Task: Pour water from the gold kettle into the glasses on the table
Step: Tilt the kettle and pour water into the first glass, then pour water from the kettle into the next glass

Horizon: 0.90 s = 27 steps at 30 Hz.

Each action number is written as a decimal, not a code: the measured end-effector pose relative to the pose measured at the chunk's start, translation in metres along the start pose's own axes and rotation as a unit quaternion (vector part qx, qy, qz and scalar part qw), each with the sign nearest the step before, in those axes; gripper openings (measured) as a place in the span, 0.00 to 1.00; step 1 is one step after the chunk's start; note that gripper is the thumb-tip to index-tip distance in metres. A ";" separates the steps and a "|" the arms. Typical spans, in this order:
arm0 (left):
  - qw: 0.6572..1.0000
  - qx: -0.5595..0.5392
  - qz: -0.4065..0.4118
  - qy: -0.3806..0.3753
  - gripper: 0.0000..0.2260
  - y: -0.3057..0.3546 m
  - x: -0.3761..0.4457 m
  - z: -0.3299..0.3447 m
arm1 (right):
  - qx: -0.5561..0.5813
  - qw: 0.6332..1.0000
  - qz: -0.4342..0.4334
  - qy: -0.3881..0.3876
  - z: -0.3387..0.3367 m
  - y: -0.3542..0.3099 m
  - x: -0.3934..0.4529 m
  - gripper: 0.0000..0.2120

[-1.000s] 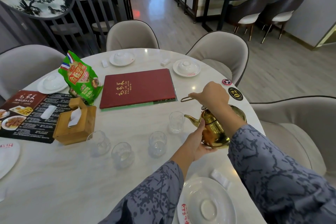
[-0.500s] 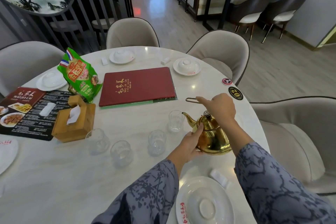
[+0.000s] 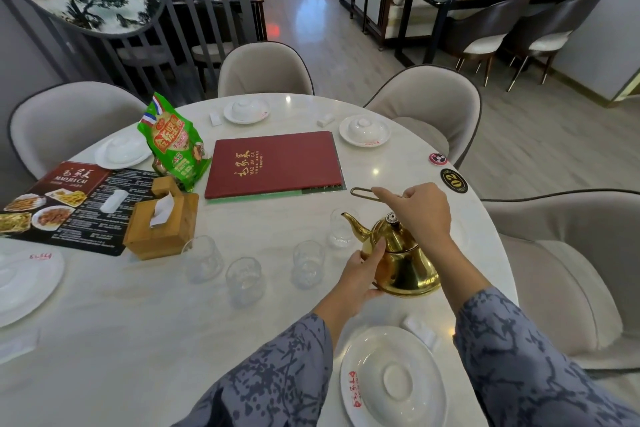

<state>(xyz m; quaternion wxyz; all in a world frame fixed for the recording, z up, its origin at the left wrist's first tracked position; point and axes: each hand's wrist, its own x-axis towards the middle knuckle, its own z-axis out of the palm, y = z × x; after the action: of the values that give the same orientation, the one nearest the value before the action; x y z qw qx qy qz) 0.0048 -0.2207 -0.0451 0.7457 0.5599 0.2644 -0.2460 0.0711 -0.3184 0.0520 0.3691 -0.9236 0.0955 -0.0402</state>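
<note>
The kettle (image 3: 403,262) has tipped back upright and drawn toward the tabletop's (image 3: 138,322) right edge, spout pointing left at the nearest glass (image 3: 341,227). The right hand (image 3: 420,210), above it, is closed on the wire handle; the left hand (image 3: 360,276) lies flat against its left side, fingers together.

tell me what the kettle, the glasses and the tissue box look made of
Kettle: polished gold-toned metal, perhaps brass or plated steel; it mirrors the room. Glasses: clear glass by the look, the tabletop showing through, though clear plastic cannot be excluded. Tissue box: light wood or bamboo, matte, with faint grain.
</note>
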 end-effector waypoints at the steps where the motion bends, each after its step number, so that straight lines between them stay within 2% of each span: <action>1: 1.000 -0.008 -0.003 0.000 0.28 -0.003 -0.004 -0.002 | -0.007 1.000 -0.008 -0.004 0.001 -0.003 -0.003 0.29; 5: 0.999 -0.043 -0.003 -0.001 0.32 -0.013 -0.019 -0.009 | -0.025 0.999 -0.032 -0.023 0.006 -0.015 -0.018 0.27; 12: 0.998 -0.063 -0.016 0.011 0.31 -0.025 -0.040 -0.023 | -0.049 0.997 -0.032 -0.056 0.020 -0.026 -0.040 0.26; 17: 0.995 -0.097 -0.035 0.009 0.29 -0.031 -0.048 -0.027 | -0.065 0.996 -0.031 -0.056 0.031 -0.029 -0.048 0.25; 22: 0.989 -0.139 -0.052 0.000 0.33 -0.036 -0.056 -0.026 | -0.105 0.992 -0.033 -0.054 0.043 -0.032 -0.051 0.22; 27: 0.984 -0.168 -0.057 -0.011 0.32 -0.033 -0.062 -0.023 | -0.135 0.988 -0.042 -0.059 0.041 -0.037 -0.049 0.22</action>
<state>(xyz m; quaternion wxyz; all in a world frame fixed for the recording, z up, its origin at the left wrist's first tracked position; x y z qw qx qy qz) -0.0653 -0.2029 -0.0322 0.8169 0.4076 0.3254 -0.2465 0.0345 -0.2545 0.0475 0.2436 -0.9690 0.0397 0.0123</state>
